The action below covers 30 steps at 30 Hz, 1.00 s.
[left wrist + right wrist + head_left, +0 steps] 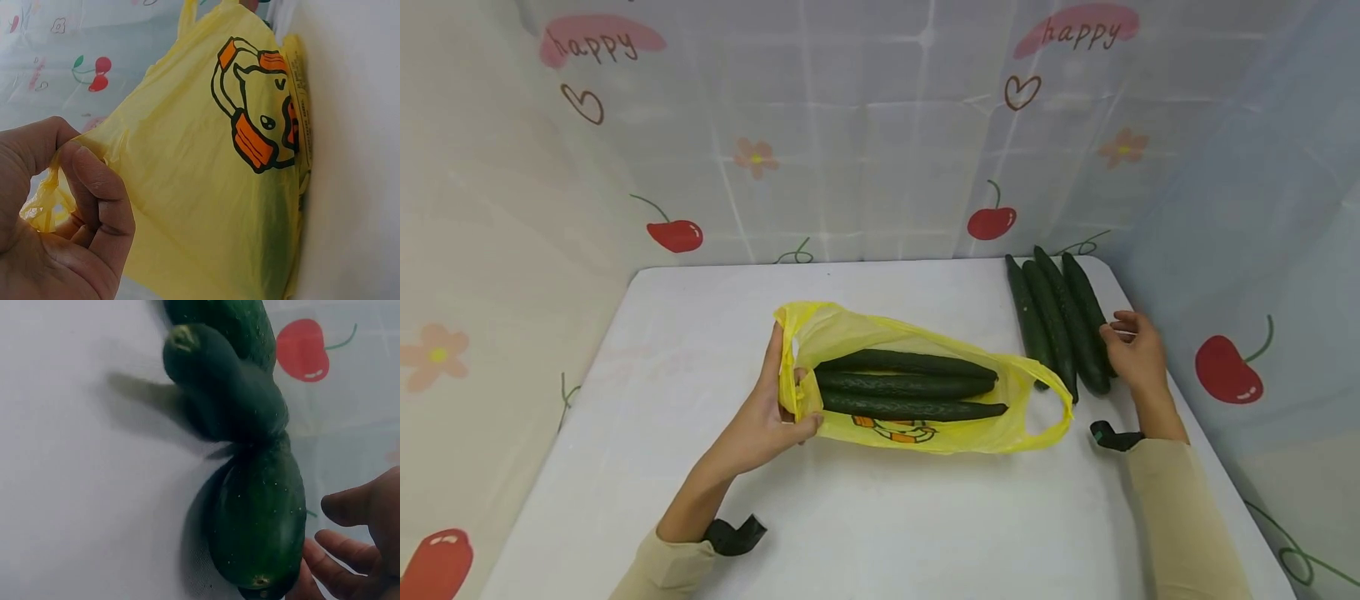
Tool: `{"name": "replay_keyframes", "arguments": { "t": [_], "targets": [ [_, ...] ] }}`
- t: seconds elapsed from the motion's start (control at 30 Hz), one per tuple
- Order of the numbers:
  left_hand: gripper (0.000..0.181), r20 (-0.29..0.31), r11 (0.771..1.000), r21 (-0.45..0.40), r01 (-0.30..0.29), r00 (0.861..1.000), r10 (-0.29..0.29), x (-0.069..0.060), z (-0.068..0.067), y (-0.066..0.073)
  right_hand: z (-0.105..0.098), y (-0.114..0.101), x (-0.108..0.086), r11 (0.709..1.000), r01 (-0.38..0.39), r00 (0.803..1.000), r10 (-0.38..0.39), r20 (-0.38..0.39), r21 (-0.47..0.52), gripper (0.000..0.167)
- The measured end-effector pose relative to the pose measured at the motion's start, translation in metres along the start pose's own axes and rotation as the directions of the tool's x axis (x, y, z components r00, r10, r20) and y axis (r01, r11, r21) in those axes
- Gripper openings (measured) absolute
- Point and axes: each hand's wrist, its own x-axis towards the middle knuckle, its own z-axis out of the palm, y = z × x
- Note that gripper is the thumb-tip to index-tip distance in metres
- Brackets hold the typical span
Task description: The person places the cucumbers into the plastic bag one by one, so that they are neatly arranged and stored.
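Observation:
A yellow plastic bag (977, 440) lies on its side with its mouth spread, and three dark green cucumbers (910, 386) show inside it. My left hand (767, 429) grips the bag's left edge; in the left wrist view its thumb and fingers pinch the gathered yellow film (47, 203). Several more cucumbers (1063, 321) lie side by side at the table's far right. Beside the rightmost one is my right hand (1135, 354), fingers loosely bent. In the right wrist view the fingertips reach the side of the nearest cucumber (262, 519), with the thumb apart from it.
The white table (887, 533) has a patterned curtain (865, 167) along its back and sides. The bag's right handle loop (1063, 408) reaches the near ends of the cucumbers at the right. Black wrist mounts (735, 536) sit on both wrists.

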Motion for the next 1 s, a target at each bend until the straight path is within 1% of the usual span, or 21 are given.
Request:
{"name": "replay_keyframes", "arguments": {
  "t": [0.07,0.13,0.3,0.4,0.53,0.63,0.87,1.0],
  "targets": [
    [0.136,0.000,1.000,-0.003,0.006,1.000,-0.006,-0.001,0.000,0.000,0.002,0.004,0.006,1.000,-0.019,1.000,0.019,0.016,-0.001,0.055],
    [0.136,0.001,1.000,-0.004,0.012,1.000,-0.012,-0.001,0.000,0.000,0.003,0.007,0.010,0.999,-0.022,0.999,0.023,0.041,-0.023,0.058],
    [0.136,0.000,0.999,-0.006,0.031,1.000,-0.031,-0.002,0.001,0.000,0.006,0.013,0.014,0.997,-0.029,0.996,0.035,0.083,-0.076,0.065],
    [0.136,-0.002,0.999,-0.004,0.031,1.000,-0.031,-0.002,0.001,0.000,0.007,0.013,0.015,0.997,-0.029,0.996,0.036,0.082,-0.078,0.066],
    [0.136,-0.005,1.000,-0.003,0.014,1.000,-0.014,-0.001,0.000,0.000,0.007,0.012,0.016,0.996,-0.017,0.996,0.025,0.088,-0.089,0.067],
    [0.136,-0.005,1.000,-0.005,0.003,1.000,-0.003,-0.001,-0.001,0.000,0.006,0.011,0.015,0.996,-0.023,0.995,0.032,0.091,-0.091,0.067],
    [0.135,-0.016,1.000,0.010,0.003,1.000,-0.003,-0.001,0.000,-0.002,0.009,0.010,0.015,0.994,-0.090,0.994,0.094,0.061,-0.062,0.066],
    [0.134,-0.020,1.000,0.021,-0.001,1.000,0.002,-0.001,0.000,-0.003,0.010,0.012,0.017,0.991,-0.130,0.991,0.130,0.031,-0.017,0.065]
  ]
}}
